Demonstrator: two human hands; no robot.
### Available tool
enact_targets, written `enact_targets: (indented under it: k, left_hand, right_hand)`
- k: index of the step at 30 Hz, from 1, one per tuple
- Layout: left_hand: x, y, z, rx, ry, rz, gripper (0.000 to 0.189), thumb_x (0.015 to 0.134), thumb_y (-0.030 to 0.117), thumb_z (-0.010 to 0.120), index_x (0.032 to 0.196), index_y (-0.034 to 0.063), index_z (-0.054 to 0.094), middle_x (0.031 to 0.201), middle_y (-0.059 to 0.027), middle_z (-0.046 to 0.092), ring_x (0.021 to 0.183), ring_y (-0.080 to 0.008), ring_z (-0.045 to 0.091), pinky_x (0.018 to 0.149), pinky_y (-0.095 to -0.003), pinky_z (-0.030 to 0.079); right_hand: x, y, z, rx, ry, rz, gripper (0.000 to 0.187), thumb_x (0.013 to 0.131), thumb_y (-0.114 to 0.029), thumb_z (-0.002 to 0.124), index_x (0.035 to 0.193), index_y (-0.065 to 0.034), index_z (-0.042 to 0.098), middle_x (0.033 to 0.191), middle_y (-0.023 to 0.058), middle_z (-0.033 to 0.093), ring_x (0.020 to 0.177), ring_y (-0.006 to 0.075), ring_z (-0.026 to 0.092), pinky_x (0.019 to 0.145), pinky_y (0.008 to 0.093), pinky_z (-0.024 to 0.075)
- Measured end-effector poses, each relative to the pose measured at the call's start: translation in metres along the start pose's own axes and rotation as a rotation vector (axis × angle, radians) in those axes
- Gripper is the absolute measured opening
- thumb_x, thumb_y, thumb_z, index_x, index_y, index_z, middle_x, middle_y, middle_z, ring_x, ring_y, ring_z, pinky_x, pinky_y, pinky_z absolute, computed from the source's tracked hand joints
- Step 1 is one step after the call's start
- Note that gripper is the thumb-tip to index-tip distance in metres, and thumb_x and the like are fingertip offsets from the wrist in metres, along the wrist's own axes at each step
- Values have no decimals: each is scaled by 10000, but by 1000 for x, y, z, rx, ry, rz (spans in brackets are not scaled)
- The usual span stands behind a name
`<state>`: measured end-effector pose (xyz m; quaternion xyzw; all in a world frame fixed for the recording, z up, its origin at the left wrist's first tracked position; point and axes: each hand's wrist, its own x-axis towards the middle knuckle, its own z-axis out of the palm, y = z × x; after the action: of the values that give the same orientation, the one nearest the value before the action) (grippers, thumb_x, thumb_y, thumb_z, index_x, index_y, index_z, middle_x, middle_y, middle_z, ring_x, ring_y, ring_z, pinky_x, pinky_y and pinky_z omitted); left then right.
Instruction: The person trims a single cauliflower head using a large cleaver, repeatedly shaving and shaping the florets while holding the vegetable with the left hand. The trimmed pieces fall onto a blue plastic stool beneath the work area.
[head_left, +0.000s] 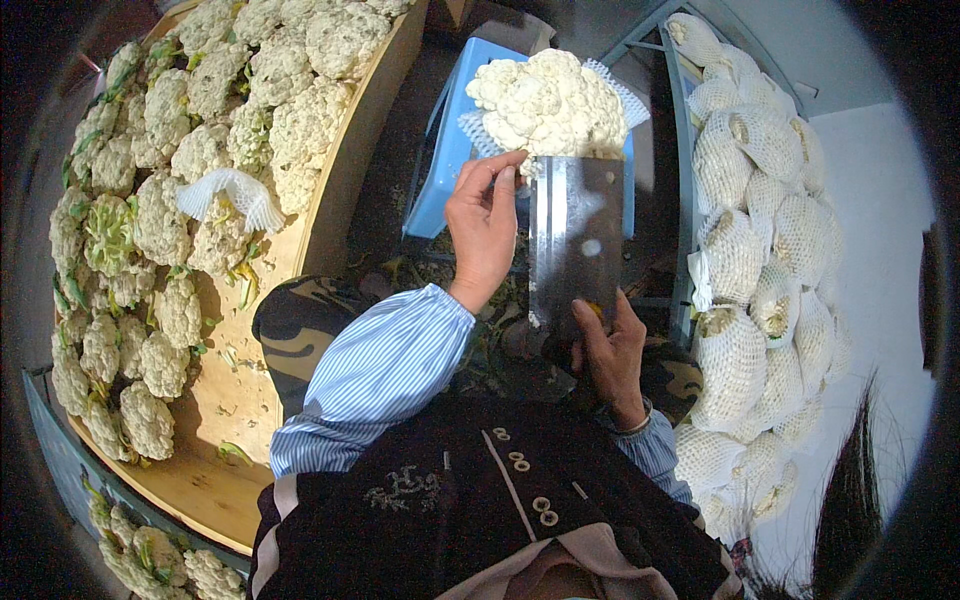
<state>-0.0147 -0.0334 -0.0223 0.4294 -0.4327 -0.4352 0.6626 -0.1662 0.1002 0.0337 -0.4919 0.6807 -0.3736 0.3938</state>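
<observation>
A pale cauliflower head (551, 101) sits on a white foam net sleeve (628, 94), which lies on a blue plastic stool (442, 176). My right hand (616, 360) grips a broad cleaver (574, 240) near its handle; the far end of the blade is at the cauliflower's near edge. At that same edge my left hand (487, 225) has its thumb and fingertips together, beside the blade's corner. Whether a small floret is pinched between them is not clear.
On the left stands a wooden bin (352, 135) of cauliflowers, with a loose foam net (232, 196) on top. Net-wrapped cauliflowers (731, 360) are piled at the right behind a metal frame (681, 187). Leaf trimmings lie below the stool.
</observation>
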Motion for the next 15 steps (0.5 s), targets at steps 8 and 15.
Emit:
enact_targets:
  k: [8,15]
  left_hand:
    - [-1,-2,-1,-37,-9,-54,232,1052,82,559,1193,16,731,1067,-56,654,964,-118,633,886,-269,536]
    - [-1,-4,0,-26,4,3,231,1048,79,563,1191,4,728,1069,-62,648,933,-121,647,868,-268,544]
  right_hand:
    - [2,8,7,-234,119,-181,342,980,-186,703,1283,-42,639,779,25,709,580,58,602,520,252,489]
    - [-3,-2,3,-113,51,-55,346,992,-184,688,1293,-26,623,755,27,688,518,69,586,447,267,481]
